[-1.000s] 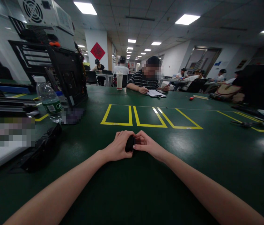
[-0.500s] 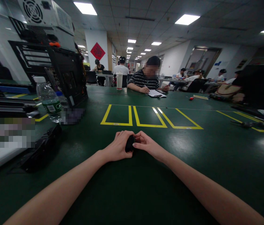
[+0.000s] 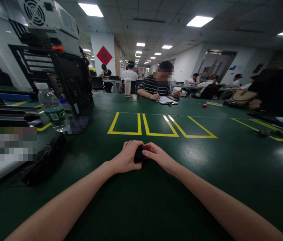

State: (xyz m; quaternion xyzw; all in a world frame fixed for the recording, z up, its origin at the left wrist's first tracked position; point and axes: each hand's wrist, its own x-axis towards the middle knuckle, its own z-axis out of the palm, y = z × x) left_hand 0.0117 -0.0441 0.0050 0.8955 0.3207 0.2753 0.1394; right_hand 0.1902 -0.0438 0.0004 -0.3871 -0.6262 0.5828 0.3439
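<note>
A small black object (image 3: 138, 154) is held between my two hands, low over the dark green table (image 3: 141, 201). My left hand (image 3: 127, 156) wraps around it from the left, fingers over the top and thumb below. From the right, my right hand (image 3: 156, 154) pinches at its edge with thumb and fingertips. Much of the object is hidden by the fingers, so its kind cannot be made out. Just beyond the hands, yellow tape outlines (image 3: 123, 133) mark the tabletop.
On the left stand a plastic water bottle (image 3: 53, 108), a black computer case (image 3: 73, 77) with a power supply (image 3: 63, 18) on top, and dark parts. A white cup (image 3: 127, 87) stands at the far edge. Opposite, a person in a striped shirt (image 3: 151, 85) writes on a clipboard (image 3: 166, 100).
My right thumb has shifted slightly up along the black object. Otherwise both hands keep nearly the same place and hold.
</note>
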